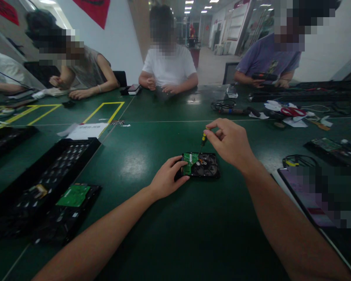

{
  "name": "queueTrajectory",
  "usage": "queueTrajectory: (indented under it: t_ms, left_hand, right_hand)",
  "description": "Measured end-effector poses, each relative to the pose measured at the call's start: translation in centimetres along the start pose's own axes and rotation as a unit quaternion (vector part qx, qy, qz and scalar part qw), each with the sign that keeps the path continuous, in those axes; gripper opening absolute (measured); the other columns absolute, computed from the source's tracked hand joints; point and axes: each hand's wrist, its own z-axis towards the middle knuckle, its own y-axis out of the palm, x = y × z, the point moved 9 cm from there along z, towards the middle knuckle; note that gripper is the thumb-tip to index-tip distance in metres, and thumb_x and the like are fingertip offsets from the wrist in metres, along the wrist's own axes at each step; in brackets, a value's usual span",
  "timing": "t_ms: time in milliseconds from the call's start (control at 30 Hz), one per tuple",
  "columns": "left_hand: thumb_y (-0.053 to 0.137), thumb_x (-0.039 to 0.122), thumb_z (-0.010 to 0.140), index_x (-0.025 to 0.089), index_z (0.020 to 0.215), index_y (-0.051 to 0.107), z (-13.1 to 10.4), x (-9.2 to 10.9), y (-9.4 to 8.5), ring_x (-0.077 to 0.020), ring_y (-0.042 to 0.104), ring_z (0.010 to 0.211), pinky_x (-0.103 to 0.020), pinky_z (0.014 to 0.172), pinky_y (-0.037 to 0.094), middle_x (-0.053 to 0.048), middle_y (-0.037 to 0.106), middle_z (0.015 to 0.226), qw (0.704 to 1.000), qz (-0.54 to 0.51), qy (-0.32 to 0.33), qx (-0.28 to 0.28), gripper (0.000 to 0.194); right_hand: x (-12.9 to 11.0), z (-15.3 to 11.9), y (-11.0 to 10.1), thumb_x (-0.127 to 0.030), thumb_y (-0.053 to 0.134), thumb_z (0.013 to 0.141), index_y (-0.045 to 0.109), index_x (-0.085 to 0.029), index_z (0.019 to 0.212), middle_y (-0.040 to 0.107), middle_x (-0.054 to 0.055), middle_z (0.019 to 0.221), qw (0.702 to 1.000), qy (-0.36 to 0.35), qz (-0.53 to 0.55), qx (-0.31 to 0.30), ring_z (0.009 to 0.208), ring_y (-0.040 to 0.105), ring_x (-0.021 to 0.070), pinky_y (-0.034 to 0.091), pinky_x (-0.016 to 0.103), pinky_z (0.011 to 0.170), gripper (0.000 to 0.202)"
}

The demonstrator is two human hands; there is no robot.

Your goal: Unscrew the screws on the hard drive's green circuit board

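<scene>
A black hard drive (pixel 212 167) with a green circuit board (pixel 190 159) lies on the dark green table (pixel 152 136). My left hand (pixel 169 175) grips its left end, fingertips at the board's edge and thumb at the near side. Above and to the right, my right hand (pixel 229 142) pinches a yellow-and-black screwdriver (pixel 204 138) by its top. The screwdriver stands nearly upright, its tip down at the drive by the board's right edge. Whether the tip sits in a screw is too small to tell.
At left lie a long black tray (pixel 76 150) and another drive with a green board (pixel 74 195). A tablet-like screen (pixel 307 195) is at right, cables (pixel 292 111) and another device (pixel 329 145) beyond. Several people sit across the table.
</scene>
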Motion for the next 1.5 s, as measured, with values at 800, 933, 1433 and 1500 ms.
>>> queueTrajectory:
  t_ms: [800, 933, 1433, 1500]
  left_hand:
    - [0.070, 0.041, 0.100, 0.028, 0.148, 0.056, -0.1, -0.3, 0.3, -0.0340, 0.055, 0.144, -0.058, 0.117, 0.052, -0.015, 0.052, 0.157, 1.000, 0.007, 0.005, 0.003, 0.052]
    - [0.072, 0.041, 0.099, 0.029, 0.148, 0.057, -0.1, -0.4, 0.2, -0.0343, 0.055, 0.145, -0.058, 0.117, 0.052, -0.014, 0.052, 0.157, 1.000, 0.006, 0.002, 0.006, 0.053]
    - [0.069, 0.042, 0.101, 0.027, 0.147, 0.055, -0.1, -0.4, 0.3, -0.0346, 0.053, 0.145, -0.058, 0.118, 0.050, -0.016, 0.051, 0.157, 1.000, 0.005, 0.002, 0.000, 0.051]
    - [0.069, 0.042, 0.100, 0.028, 0.148, 0.055, -0.1, -0.4, 0.3, -0.0349, 0.053, 0.145, -0.059, 0.117, 0.051, -0.016, 0.050, 0.157, 1.000, 0.004, 0.002, -0.001, 0.051]
  right_hand:
    - [0.6, -0.2, -0.2, -0.026, 0.068, 0.096, 0.064, -0.023, 0.096, 0.074, 0.004, 0.095, 0.999, 0.030, 0.026, -0.006, 0.077, 0.064, 0.0196, 0.044, 0.034, 0.072, 0.004]
    - [0.1, 0.1, -0.1, -0.029, 0.063, 0.100, 0.064, -0.023, 0.094, 0.072, 0.004, 0.089, 1.000, -0.001, -0.001, -0.014, 0.078, 0.062, 0.0204, 0.043, 0.035, 0.075, 0.008]
    - [0.0, 0.1, -0.3, -0.029, 0.066, 0.098, 0.067, -0.023, 0.093, 0.074, 0.004, 0.091, 1.000, 0.002, 0.003, -0.005, 0.077, 0.063, 0.0198, 0.044, 0.034, 0.073, 0.008]
    - [0.0, 0.1, -0.2, -0.028, 0.065, 0.097, 0.068, -0.023, 0.095, 0.074, 0.005, 0.095, 1.000, -0.007, -0.001, -0.006, 0.080, 0.064, 0.0207, 0.045, 0.035, 0.075, 0.006]
